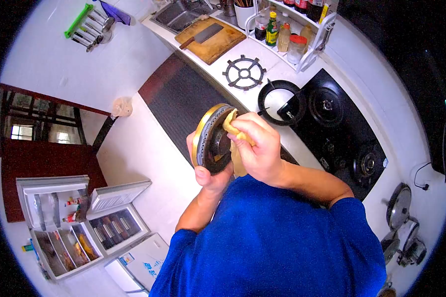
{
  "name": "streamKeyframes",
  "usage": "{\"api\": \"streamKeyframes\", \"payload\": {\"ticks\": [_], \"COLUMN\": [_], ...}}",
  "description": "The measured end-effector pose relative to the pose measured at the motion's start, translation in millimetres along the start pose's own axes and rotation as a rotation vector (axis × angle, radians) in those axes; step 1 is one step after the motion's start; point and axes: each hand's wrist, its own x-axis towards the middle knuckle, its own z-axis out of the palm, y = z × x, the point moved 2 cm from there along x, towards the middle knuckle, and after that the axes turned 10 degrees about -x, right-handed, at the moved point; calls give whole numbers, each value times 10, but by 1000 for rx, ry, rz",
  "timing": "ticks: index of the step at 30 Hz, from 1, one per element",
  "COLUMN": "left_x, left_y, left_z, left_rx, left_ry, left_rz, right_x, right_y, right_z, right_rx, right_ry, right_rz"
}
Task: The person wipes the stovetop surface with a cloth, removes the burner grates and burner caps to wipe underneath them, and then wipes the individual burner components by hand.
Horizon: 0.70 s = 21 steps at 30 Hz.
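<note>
Tilted up on edge before my chest is a round gas burner head [199,143], with a brass-coloured outer rim, a row of small holes and a dark hollow inner side. My left hand [214,178] grips it from below, thumb on the near edge and fingers partly hidden behind. In my right hand [258,143] a yellow cloth [238,132] is pinched, pressed against the burner's upper right edge, with its loose end hanging below. A pan support [244,73] and a black ring [282,102] lie on the counter beyond.
The black gas hob [327,133] is at right. A cleaver [208,32] rests on a wooden chopping board [211,49] near the sink [181,17]. A white rack [302,62] holds bottles and jars. An open fridge [59,190] stands at lower left. Pots [397,205] hang at right.
</note>
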Motion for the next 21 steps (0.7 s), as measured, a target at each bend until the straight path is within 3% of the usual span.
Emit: {"api": "streamKeyframes", "payload": {"ticks": [6, 9, 11, 14, 16, 21], "left_x": [31, 62, 71, 77, 87, 117], "left_y": [97, 169, 109, 55, 45, -57], "left_z": [185, 233, 142, 194, 177, 65], "left_rx": [-90, -56, 70, 115, 302, 447], "left_ry": [7, -1, -25, -51, -111, -138], "left_rz": [-112, -224, -133, -30, 205, 354], "right_x": [50, 82, 65, 0, 4, 37], "right_y": [-2, -4, -16, -30, -2, 105], "right_z": [-70, -132, -113, -81, -13, 65], "right_rx": [-228, -293, -303, -215, -108, 104], "right_ry": [79, 3, -22, 29, 28, -26], "right_rz": [-386, -498, -473, -205, -115, 133]}}
